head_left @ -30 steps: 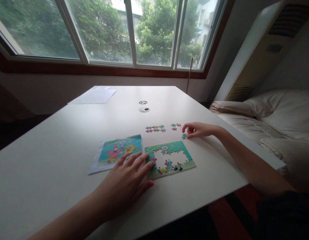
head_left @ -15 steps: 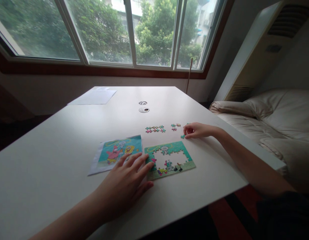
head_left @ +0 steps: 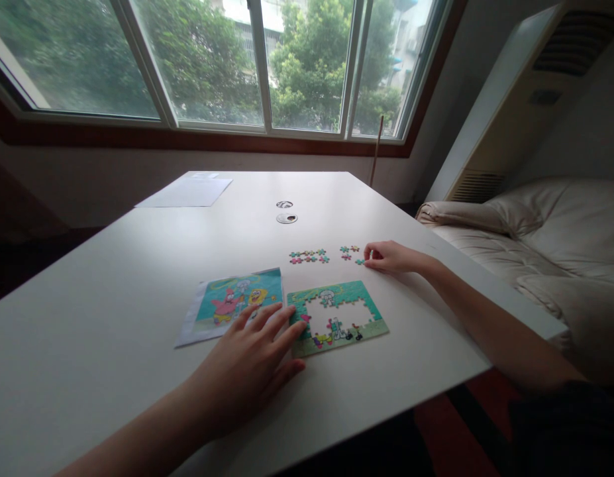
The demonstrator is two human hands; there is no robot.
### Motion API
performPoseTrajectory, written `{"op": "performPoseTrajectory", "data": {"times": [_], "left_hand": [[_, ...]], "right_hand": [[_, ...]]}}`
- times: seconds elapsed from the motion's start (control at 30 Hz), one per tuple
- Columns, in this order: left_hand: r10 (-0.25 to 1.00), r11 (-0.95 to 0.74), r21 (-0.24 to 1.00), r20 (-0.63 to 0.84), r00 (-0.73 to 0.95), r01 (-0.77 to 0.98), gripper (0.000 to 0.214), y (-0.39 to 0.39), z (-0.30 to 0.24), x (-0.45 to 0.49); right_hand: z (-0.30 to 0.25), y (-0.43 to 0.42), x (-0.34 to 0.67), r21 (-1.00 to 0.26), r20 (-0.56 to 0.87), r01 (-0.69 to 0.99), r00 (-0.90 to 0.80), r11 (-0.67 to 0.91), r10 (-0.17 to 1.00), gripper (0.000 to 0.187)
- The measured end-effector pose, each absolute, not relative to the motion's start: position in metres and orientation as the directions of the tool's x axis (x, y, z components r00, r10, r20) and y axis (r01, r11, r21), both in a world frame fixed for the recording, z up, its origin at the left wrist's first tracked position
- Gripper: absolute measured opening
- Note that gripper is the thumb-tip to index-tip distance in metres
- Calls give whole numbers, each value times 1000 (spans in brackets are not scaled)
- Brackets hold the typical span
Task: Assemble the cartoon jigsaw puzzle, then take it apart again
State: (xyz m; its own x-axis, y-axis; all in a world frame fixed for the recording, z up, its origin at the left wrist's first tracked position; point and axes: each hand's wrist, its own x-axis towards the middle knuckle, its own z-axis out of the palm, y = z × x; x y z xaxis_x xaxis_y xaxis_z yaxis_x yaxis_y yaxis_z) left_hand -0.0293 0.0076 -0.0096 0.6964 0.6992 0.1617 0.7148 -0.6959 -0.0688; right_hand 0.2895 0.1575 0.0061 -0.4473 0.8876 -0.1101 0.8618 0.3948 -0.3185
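Note:
My left hand point(head_left: 259, 351) lies with fingers spread across the left edge of the jigsaw puzzle point(head_left: 379, 327) and the lower corner of the picture sheet point(head_left: 187, 331). The puzzle's teal and green border is joined, with a gap in its middle where the white shows. Farther up, my right hand point(head_left: 389, 256) has its fingers pinched at a teal puzzle piece point(head_left: 359, 262) on the table. Beside it sit a few loose pieces point(head_left: 345, 250), and left of those a group of several puzzle pieces point(head_left: 309, 256) in two rows. My fingers partly cover the held piece.
The white table point(head_left: 112, 285) carries papers point(head_left: 187, 191) at its far left and two round cable-hole covers point(head_left: 287, 218) near its far middle. A pale leather sofa point(head_left: 535, 238) stands along the right, below a tall air conditioner point(head_left: 505, 99).
My right hand has shifted slightly up the table, and the teal piece at its fingertips has moved up beside the loose pieces. My left hand has stayed in place.

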Motion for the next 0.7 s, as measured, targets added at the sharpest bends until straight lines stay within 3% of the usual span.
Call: {"op": "performPoseTrajectory", "data": {"times": [0.4,0.7], "left_hand": [[708,-691,-59,142,691,720,42,8,-12,-30],[706,-693,-56,149,692,719,42,6,-9,-29]], "right_hand": [[7,165,302,-263,-12,865,-446,427,895,20],[20,182,345,-187,66,931,-305,312,950,23]]}}
